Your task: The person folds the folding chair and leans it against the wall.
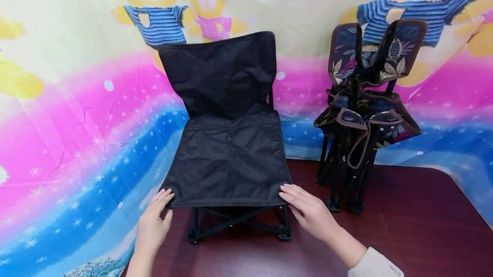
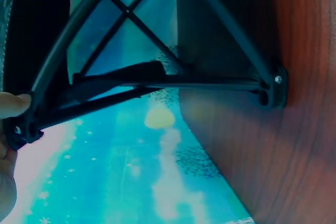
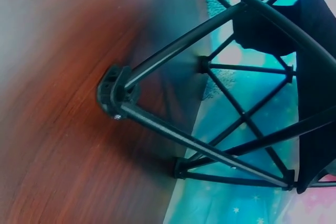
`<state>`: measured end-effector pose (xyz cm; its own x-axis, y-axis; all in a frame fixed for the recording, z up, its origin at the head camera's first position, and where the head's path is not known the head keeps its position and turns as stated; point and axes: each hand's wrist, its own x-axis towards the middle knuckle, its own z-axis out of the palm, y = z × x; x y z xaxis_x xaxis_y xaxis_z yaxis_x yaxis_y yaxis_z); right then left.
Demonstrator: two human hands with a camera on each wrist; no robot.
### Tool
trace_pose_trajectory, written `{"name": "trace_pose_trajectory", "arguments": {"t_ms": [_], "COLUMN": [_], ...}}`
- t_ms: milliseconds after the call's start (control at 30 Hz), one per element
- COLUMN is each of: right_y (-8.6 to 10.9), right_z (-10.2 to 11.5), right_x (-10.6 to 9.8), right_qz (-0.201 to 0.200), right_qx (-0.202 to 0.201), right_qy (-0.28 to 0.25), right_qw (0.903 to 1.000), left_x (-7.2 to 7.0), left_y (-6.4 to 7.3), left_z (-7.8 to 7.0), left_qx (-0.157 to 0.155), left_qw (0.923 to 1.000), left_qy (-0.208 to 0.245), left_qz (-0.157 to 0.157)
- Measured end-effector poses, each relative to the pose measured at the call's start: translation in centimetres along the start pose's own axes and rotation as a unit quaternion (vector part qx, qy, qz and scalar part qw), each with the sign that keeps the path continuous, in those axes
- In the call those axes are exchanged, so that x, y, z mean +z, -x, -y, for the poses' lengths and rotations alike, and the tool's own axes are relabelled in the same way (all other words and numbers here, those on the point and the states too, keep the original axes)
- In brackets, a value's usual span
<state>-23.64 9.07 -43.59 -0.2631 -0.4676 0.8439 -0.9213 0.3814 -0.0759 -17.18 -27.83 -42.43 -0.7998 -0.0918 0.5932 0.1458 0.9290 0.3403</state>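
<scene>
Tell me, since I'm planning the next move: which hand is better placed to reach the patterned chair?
Likely the right hand: it is at a front corner of the black chair, on the side nearer the patterned chair. The left hand is at the opposite front corner, farther away.

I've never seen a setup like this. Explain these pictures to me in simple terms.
There is no machine here: a person works bare-handed. The widest picture comes from a camera worn on the head, looking forward and down. The other two come from cameras on the wrists, so they look in sideways at the chair's dark legs.

On the reddish-brown table stands an opened black folding chair. The left hand and right hand touch the front corners of its seat; neither shows a firm grip. To its right stands a leaf-patterned folding chair, bunched together. Behind hangs a teddy-bear backdrop.
</scene>
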Motion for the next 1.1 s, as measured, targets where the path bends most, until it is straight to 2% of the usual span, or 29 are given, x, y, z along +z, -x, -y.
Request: {"name": "trace_pose_trajectory", "arguments": {"t_ms": [300, 500, 700, 767, 933, 1000, 1067, 1100], "right_y": [0.0, 0.1, 0.0, -0.1, -0.3, -0.3, -0.4, -0.4], "right_z": [0.1, 0.1, 0.0, -0.1, -0.4, -0.5, -0.6, -0.7], "right_x": [0.3, 0.3, 0.1, 0.0, -0.2, -0.3, -0.2, -0.2], "right_qz": [-0.015, -0.019, -0.019, -0.017, -0.015, -0.017, -0.023, -0.028], "right_qx": [0.004, 0.009, 0.015, 0.011, -0.008, -0.016, -0.023, -0.026], "right_qy": [0.006, 0.010, 0.003, 0.003, 0.006, 0.005, -0.002, -0.007], "right_qw": [0.9999, 0.9997, 0.9997, 0.9998, 0.9998, 0.9997, 0.9995, 0.9992], "left_x": [1.0, 1.7, 2.1, 2.3, 7.2, 9.0, 9.3, 8.8], "left_y": [0.4, 0.6, 0.6, 0.7, 1.4, 1.6, 1.5, 1.4], "left_z": [1.0, 1.6, 1.6, 2.0, 8.7, 11.3, 11.8, 11.3], "left_qx": [0.038, 0.074, 0.070, 0.074, 0.086, 0.085, 0.091, 0.093], "left_qw": [0.9976, 0.9923, 0.9892, 0.9872, 0.9810, 0.9807, 0.9794, 0.9792], "left_qy": [-0.014, -0.015, 0.005, 0.033, 0.077, 0.070, 0.062, 0.064], "left_qz": [-0.056, -0.098, -0.129, -0.137, -0.156, -0.161, -0.169, -0.168]}}
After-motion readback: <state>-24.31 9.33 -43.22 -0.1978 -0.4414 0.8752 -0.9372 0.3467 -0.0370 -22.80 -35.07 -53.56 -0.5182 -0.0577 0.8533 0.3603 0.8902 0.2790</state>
